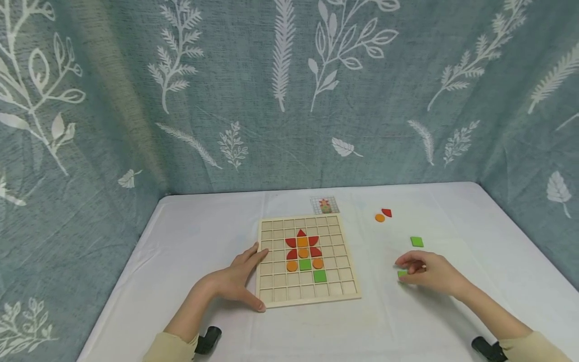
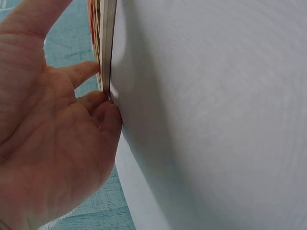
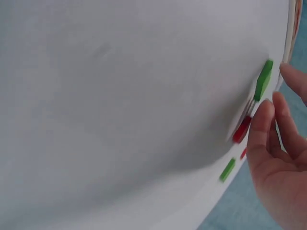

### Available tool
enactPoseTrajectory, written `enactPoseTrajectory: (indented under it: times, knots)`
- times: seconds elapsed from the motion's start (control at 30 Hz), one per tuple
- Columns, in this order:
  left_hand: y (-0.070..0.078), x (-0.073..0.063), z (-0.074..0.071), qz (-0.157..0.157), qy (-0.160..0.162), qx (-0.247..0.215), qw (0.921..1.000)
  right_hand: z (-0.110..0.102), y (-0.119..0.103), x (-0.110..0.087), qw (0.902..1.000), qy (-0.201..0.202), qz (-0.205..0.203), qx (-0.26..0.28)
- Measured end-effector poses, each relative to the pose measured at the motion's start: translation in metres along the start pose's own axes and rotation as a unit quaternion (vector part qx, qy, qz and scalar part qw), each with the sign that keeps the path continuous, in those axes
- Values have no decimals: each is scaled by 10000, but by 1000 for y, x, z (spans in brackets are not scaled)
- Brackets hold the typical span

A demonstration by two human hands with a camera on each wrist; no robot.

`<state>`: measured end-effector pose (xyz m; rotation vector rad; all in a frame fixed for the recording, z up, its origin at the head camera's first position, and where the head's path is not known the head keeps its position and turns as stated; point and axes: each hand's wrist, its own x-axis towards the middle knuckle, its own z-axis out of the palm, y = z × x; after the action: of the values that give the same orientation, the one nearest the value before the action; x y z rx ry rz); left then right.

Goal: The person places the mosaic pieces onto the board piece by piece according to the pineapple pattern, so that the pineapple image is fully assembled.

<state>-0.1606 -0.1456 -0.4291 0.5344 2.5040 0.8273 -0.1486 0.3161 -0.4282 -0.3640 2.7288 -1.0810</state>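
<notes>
A wooden grid board (image 1: 280,296) lies on the white table, bearing a flower pattern of red, orange and green pieces. My left hand (image 1: 238,279) is spread along its left side, fingertips at the upper part of that edge and thumb at the near corner. In the left wrist view, the fingertips of the left hand (image 2: 62,129) touch the board's rim (image 2: 108,43). My right hand (image 1: 429,271) is low over a green square tile (image 1: 402,273), thumb and fingers on either side with a gap. That green tile (image 3: 263,80) also shows in the right wrist view beside the fingertips.
Another green tile (image 1: 416,242) lies beyond the right hand. Farther back are an orange disc (image 1: 380,217) and a red petal-shaped piece (image 1: 386,212). A small picture card (image 1: 332,205) with a flower pattern lies behind the board. A patterned curtain (image 1: 289,146) hangs behind the table.
</notes>
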Motion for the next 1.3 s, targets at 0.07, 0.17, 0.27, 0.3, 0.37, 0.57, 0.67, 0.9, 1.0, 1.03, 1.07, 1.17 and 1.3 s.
enactPoseTrajectory:
  times: [0.07,0.17,0.27,0.3,0.37,0.57,0.67,0.9,1.0,1.03,1.07,1.17,1.3]
  knots:
    - [0,-1,0,-7,-5,-10,10000,-4,4,-2,9999,101,13,-96]
    - [1,-1,-1,-9,-5,-38,10000,-8,9,-6,9989,311,150,-305]
    - [2,-1,-1,13,-22,-71,10000,-12,15,-9,9972,481,325,-464]
    - [2,-1,-2,21,-30,-83,10000,-13,17,-10,9968,511,372,-499]
    - [2,-1,-2,27,-38,-85,10000,-15,20,-9,9962,565,392,-530]
    - [2,0,-2,17,-46,-113,9999,-18,23,-1,9943,815,361,-580]
    - [2,0,-2,-4,-51,-117,9999,-18,21,9,9923,952,549,-570]
    - [1,0,0,1,-30,-118,9999,-17,17,42,9895,1159,756,-407]
    - [0,-1,0,11,-25,-114,9999,-16,15,55,9899,1199,717,-260]
    - [0,-1,0,11,-19,-110,9999,-16,15,59,9900,1203,698,-217]
    - [0,-1,0,14,-13,-99,9999,-16,14,63,9899,1216,697,-194]
    - [0,-1,0,29,-2,-90,10000,-16,13,75,9897,1217,731,-202]
    - [1,-1,0,55,-11,-88,9999,-15,15,89,9901,1138,758,-325]
